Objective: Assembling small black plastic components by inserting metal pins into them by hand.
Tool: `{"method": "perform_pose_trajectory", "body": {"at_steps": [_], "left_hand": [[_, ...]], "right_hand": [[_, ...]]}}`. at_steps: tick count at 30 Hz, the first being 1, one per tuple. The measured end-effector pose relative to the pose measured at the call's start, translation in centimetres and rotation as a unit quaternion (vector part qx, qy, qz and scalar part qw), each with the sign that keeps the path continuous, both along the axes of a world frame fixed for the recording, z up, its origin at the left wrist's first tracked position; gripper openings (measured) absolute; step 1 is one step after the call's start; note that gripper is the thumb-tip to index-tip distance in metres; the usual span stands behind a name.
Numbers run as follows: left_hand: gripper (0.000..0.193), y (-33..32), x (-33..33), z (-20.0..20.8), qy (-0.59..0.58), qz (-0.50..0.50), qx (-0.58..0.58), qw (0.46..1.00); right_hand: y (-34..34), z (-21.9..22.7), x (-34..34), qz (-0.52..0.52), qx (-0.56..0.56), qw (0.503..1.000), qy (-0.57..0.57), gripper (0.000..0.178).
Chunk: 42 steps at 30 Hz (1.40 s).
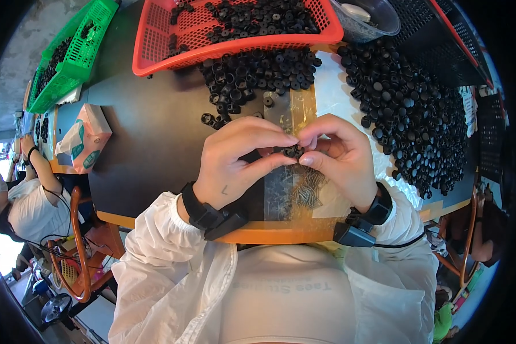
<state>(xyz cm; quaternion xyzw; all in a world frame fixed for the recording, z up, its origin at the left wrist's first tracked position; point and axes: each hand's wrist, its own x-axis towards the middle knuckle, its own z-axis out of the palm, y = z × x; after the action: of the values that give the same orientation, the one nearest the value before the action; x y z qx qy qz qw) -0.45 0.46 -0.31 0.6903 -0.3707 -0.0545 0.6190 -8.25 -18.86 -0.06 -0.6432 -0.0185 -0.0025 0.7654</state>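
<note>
Over the table's front middle, my two hands meet at a small black plastic part (pixel 293 151). My left hand (pixel 235 150) pinches it between thumb and fingertips. From the other side, the thumb and forefinger of my right hand (pixel 341 157) close on the same part; whether a tiny piece sits between them too is hidden. Just below my fingers lies a heap of small metal pins (pixel 308 192). Beyond my hands spreads a pile of black ring-shaped plastic parts (pixel 252 77). To the right is a large mound of round black caps (pixel 410 109) on white sheeting.
A red basket (pixel 180 62) of black parts stands at the back, beside a clear plastic tub (pixel 372 28). A tissue pack (pixel 86 137) and a green basket (pixel 80 57) are on the left. Black crates (pixel 436 46) stand back right. Another person (pixel 34 200) sits at left.
</note>
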Motion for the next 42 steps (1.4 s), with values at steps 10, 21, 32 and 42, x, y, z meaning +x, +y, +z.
{"method": "perform_pose_trajectory", "body": {"at_steps": [10, 21, 32, 42], "left_hand": [[0.03, 0.0, 0.2, 0.5, -0.155, -0.018, 0.041, 0.987], [0.03, -0.1, -0.4, 0.9, -0.256, -0.028, 0.038, 0.965], [0.031, -0.1, 0.1, 0.9, -0.275, -0.003, 0.022, 0.961], [0.033, 1.3, 1.8, 3.0, -0.296, 0.132, 0.069, 0.944]], "right_hand": [[-1.0, 0.2, 0.4, 0.128, 0.055, 0.986, 0.094, 0.036], [-0.3, -0.2, -0.1, 0.106, -0.057, 0.993, 0.016, 0.026], [-0.1, 1.0, 0.3, 0.068, -0.1, 0.993, 0.0, 0.024], [-11.6, 5.3, 2.0, -0.314, -0.72, 0.608, -0.113, 0.027]]}}
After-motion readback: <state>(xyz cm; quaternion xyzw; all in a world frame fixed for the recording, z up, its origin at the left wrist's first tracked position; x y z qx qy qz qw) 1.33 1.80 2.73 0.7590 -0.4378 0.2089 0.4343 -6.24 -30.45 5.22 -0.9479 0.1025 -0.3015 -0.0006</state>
